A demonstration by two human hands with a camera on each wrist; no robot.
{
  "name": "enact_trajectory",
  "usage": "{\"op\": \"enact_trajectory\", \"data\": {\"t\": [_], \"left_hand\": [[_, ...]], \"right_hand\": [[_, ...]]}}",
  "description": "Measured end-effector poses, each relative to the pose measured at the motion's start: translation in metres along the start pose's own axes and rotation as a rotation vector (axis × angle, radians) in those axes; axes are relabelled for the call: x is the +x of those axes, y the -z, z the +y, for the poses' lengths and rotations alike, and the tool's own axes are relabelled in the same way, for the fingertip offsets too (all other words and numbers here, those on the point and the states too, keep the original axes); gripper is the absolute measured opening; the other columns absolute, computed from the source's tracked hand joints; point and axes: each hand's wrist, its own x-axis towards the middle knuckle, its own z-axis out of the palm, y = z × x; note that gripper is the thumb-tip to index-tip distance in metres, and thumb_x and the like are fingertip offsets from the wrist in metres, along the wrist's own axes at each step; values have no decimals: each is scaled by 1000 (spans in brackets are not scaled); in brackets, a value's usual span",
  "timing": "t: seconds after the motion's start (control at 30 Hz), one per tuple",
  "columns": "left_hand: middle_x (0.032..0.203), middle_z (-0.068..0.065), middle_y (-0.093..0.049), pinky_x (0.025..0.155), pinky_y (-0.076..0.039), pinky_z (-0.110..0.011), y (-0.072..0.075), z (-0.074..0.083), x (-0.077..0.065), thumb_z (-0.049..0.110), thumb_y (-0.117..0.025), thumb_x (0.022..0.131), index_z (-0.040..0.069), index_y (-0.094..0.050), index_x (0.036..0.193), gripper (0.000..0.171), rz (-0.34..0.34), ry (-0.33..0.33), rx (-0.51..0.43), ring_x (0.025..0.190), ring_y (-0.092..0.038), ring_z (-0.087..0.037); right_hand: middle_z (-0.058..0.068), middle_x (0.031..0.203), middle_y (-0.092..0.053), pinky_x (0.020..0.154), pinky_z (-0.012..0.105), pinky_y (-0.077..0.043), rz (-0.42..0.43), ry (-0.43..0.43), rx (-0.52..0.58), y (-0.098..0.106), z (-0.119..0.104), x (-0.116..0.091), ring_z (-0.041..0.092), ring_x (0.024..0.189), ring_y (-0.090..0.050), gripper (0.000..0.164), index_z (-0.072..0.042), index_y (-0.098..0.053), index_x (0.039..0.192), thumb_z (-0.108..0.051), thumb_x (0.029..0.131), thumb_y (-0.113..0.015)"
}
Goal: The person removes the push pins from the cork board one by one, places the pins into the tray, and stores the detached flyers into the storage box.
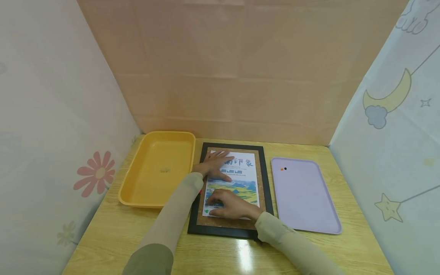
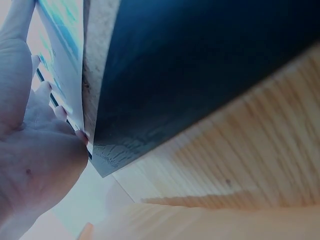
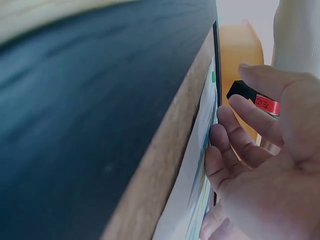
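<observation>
A white poster (image 1: 245,183) with a landscape print and large characters lies on a brown cork board (image 1: 227,222) with a black frame (image 1: 233,232). My left hand (image 1: 214,165) rests on the poster's upper left part with its fingers spread. Lower down, my right hand (image 1: 232,204) is over the poster's bottom left part, thumb and fingers loosely bent. In the right wrist view its fingertips (image 3: 216,135) are right at the paper, and nothing shows between thumb and forefinger. A small green spot (image 1: 207,211) marks the poster's lower left corner, just beside the right fingertips.
To the left of the board stands a yellow tray (image 1: 158,160). On the right lies a shallow lilac tray (image 1: 306,198) with a small orange and black mark near its top left corner. All sit on a wooden table (image 1: 103,244) between cloth-covered walls.
</observation>
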Motion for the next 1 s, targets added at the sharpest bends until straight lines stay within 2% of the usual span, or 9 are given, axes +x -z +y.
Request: {"op": "enact_trajectory", "data": {"t": [0.17, 0.4, 0.7, 1.0], "left_hand": [[194, -3, -9, 143, 8, -72, -1, -2, 2, 68, -86, 92, 28, -32, 180, 110, -2, 8, -1, 181, -1, -35], [194, -3, -9, 143, 6, -72, 1, -1, 1, 68, -86, 92, 28, -32, 180, 110, -3, 12, -5, 181, -1, -35], [194, -4, -9, 143, 5, -73, -2, -2, 3, 67, -87, 92, 27, -33, 180, 110, 5, 0, -30, 181, -1, -37], [193, -6, -11, 142, 5, -74, -1, -1, 3, 66, -88, 91, 26, -34, 179, 110, 10, 0, -34, 181, -2, -38]], "right_hand": [[2, 127, -80, 107, 31, -62, -12, -13, 11, -1, 0, 5, 13, 117, -75, 28, -12, -81, 129, -27, 105, -82], [1, 121, -80, 100, 26, -61, -31, -7, -35, -2, 0, 11, 8, 110, -71, 22, -14, -83, 124, -20, 104, -83], [2, 115, -79, 98, 26, -59, -22, -7, -75, -4, -6, 15, 9, 105, -69, 15, -13, -86, 117, -13, 103, -81], [-3, 109, -78, 95, 27, -58, 25, 87, -78, -11, 14, 16, 4, 101, -66, 10, -18, -87, 108, -17, 102, -80]]}}
